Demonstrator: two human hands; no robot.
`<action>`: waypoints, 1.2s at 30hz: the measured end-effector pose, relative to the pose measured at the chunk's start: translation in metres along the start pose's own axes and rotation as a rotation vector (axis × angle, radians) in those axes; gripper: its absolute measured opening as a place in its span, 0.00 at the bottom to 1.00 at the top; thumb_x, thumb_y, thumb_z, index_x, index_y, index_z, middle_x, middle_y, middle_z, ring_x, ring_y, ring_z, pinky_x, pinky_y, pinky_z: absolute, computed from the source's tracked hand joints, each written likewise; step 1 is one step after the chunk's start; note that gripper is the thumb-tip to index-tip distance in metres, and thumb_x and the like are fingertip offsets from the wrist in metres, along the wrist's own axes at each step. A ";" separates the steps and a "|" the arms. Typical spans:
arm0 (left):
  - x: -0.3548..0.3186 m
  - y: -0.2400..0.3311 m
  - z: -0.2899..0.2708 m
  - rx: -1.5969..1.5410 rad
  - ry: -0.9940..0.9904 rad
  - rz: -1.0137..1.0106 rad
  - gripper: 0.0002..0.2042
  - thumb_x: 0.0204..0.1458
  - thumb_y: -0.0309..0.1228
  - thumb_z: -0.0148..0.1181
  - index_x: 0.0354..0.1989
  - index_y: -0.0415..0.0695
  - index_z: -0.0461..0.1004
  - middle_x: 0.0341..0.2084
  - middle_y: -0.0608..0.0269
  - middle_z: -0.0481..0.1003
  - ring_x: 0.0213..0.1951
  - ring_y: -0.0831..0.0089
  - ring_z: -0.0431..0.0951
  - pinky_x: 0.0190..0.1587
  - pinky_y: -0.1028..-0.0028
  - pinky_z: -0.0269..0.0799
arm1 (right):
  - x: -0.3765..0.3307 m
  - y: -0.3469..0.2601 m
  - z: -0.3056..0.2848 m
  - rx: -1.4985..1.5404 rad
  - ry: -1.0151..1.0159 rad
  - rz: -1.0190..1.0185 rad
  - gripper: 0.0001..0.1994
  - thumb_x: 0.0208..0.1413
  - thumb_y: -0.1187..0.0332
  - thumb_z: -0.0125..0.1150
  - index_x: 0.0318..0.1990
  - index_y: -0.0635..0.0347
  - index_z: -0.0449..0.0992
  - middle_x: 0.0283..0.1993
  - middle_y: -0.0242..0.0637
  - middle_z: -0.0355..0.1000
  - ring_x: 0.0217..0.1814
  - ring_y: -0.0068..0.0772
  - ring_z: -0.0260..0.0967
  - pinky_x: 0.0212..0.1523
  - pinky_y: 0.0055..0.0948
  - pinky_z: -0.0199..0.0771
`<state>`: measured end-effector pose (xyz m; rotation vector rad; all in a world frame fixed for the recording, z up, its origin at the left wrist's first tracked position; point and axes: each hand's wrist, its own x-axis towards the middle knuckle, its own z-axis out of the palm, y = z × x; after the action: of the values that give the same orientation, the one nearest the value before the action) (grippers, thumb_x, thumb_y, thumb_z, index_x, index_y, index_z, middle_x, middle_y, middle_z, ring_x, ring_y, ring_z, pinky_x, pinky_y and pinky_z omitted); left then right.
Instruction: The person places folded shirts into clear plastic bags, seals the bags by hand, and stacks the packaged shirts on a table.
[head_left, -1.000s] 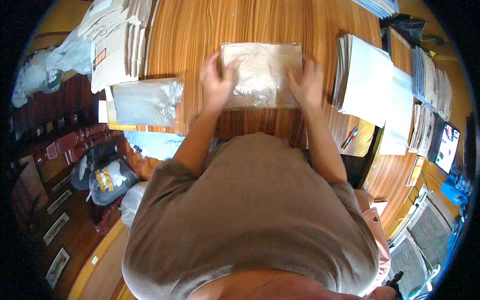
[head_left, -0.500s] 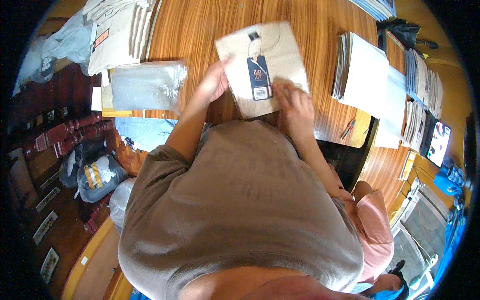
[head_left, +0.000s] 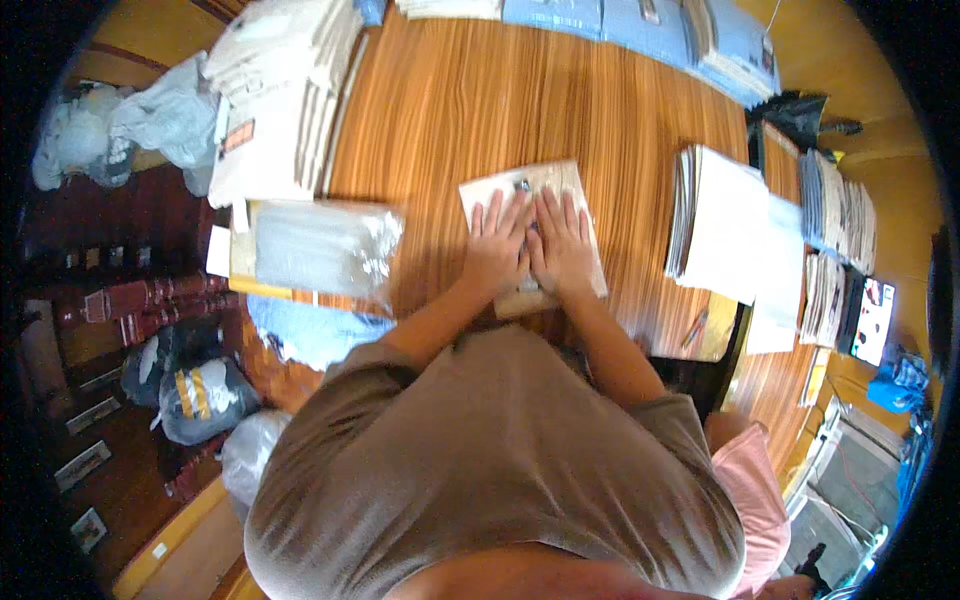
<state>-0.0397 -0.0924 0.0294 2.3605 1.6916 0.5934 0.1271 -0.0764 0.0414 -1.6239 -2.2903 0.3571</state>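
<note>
A folded beige T-shirt [head_left: 528, 302] lies on the wooden table [head_left: 440, 110], close to my body. My left hand [head_left: 496, 245] rests flat on its left half with the fingers stretched away from me. Beside it, my right hand [head_left: 562, 245] presses flat on the right half, fingers spread a little. The two hands nearly touch at the thumbs. They cover most of the dark hang tag on the shirt's front; only bits of it and the neck label show.
Clear plastic bags [head_left: 325, 245] lie in a pile at left, with a stack of folded garments [head_left: 265, 160] behind. White sheets [head_left: 722, 225] are stacked at right, near a small pen-like tool [head_left: 697, 328]. Blue packs [head_left: 650, 30] line the far edge. A person in pink [head_left: 752, 490] is at right.
The shirt, earlier held up tilted by its sides, now lies flat on the table. Both hands have moved from its edges onto its front, side by side.
</note>
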 end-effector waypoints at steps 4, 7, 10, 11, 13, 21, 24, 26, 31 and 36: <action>0.031 -0.016 -0.013 0.014 -0.097 0.062 0.37 0.61 0.42 0.56 0.79 0.49 0.56 0.81 0.57 0.49 0.80 0.44 0.44 0.77 0.37 0.37 | 0.025 0.000 -0.002 -0.007 0.050 0.024 0.33 0.71 0.49 0.48 0.78 0.54 0.59 0.84 0.38 0.50 0.87 0.53 0.41 0.82 0.58 0.40; 0.043 -0.026 -0.021 -0.024 -0.105 0.089 0.42 0.59 0.45 0.59 0.81 0.49 0.50 0.82 0.59 0.45 0.81 0.45 0.41 0.78 0.38 0.33 | 0.031 0.004 -0.010 0.097 0.041 0.040 0.36 0.68 0.47 0.55 0.78 0.55 0.58 0.83 0.38 0.52 0.86 0.55 0.43 0.81 0.57 0.43; 0.020 -0.023 -0.024 -0.153 -0.073 0.084 0.48 0.56 0.57 0.64 0.81 0.51 0.50 0.82 0.54 0.42 0.80 0.43 0.41 0.77 0.35 0.29 | 0.023 0.013 -0.046 0.289 -0.011 -0.073 0.41 0.63 0.47 0.65 0.77 0.57 0.59 0.82 0.40 0.56 0.85 0.55 0.47 0.79 0.58 0.48; 0.003 -0.019 -0.031 -0.110 -0.187 0.188 0.47 0.55 0.58 0.64 0.80 0.52 0.53 0.82 0.51 0.42 0.80 0.43 0.42 0.77 0.35 0.30 | 0.008 0.018 -0.048 0.214 -0.050 -0.100 0.41 0.63 0.46 0.64 0.77 0.58 0.59 0.82 0.42 0.54 0.84 0.55 0.47 0.79 0.59 0.48; -0.022 -0.017 -0.053 -0.021 -0.412 0.386 0.47 0.54 0.61 0.66 0.79 0.54 0.57 0.81 0.45 0.41 0.80 0.42 0.44 0.77 0.33 0.30 | -0.012 0.023 -0.052 0.065 -0.132 -0.159 0.41 0.64 0.45 0.63 0.77 0.60 0.59 0.83 0.46 0.52 0.84 0.57 0.48 0.79 0.60 0.49; 0.024 -0.062 -0.086 0.207 -0.167 -0.261 0.29 0.69 0.51 0.46 0.75 0.54 0.64 0.78 0.36 0.49 0.78 0.38 0.50 0.78 0.40 0.42 | -0.008 -0.005 -0.037 0.266 -0.448 -0.219 0.41 0.62 0.46 0.65 0.77 0.55 0.60 0.82 0.45 0.52 0.82 0.65 0.49 0.77 0.57 0.55; 0.035 -0.047 -0.097 0.036 -0.384 -0.219 0.32 0.70 0.53 0.43 0.73 0.44 0.65 0.76 0.38 0.53 0.76 0.35 0.53 0.76 0.41 0.49 | 0.001 -0.009 -0.042 -0.109 -0.204 -0.196 0.39 0.62 0.45 0.65 0.78 0.43 0.61 0.85 0.38 0.46 0.85 0.65 0.41 0.78 0.67 0.48; 0.066 -0.038 -0.108 0.031 -0.502 -0.267 0.32 0.68 0.52 0.51 0.71 0.41 0.66 0.75 0.41 0.58 0.75 0.39 0.57 0.75 0.42 0.54 | 0.005 0.011 -0.025 -0.166 -0.139 -0.238 0.38 0.62 0.47 0.65 0.78 0.34 0.60 0.87 0.36 0.40 0.87 0.61 0.33 0.77 0.76 0.43; 0.152 -0.067 -0.120 -0.058 -0.255 -0.227 0.36 0.56 0.44 0.71 0.68 0.36 0.66 0.66 0.37 0.68 0.70 0.46 0.66 0.69 0.46 0.64 | 0.053 0.086 -0.046 -0.075 -0.106 -0.432 0.30 0.57 0.66 0.71 0.69 0.42 0.74 0.81 0.45 0.54 0.82 0.61 0.49 0.77 0.57 0.55; 0.163 -0.105 -0.064 -0.463 -0.219 -0.665 0.38 0.52 0.41 0.75 0.64 0.26 0.65 0.49 0.41 0.78 0.54 0.50 0.79 0.58 0.55 0.74 | 0.090 0.064 -0.036 0.502 0.132 0.362 0.26 0.63 0.59 0.70 0.64 0.64 0.74 0.68 0.56 0.69 0.69 0.49 0.69 0.68 0.44 0.68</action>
<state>-0.1129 0.0900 0.0843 1.3824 1.8376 0.5020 0.1691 0.0300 0.0603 -1.7130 -1.6269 0.8065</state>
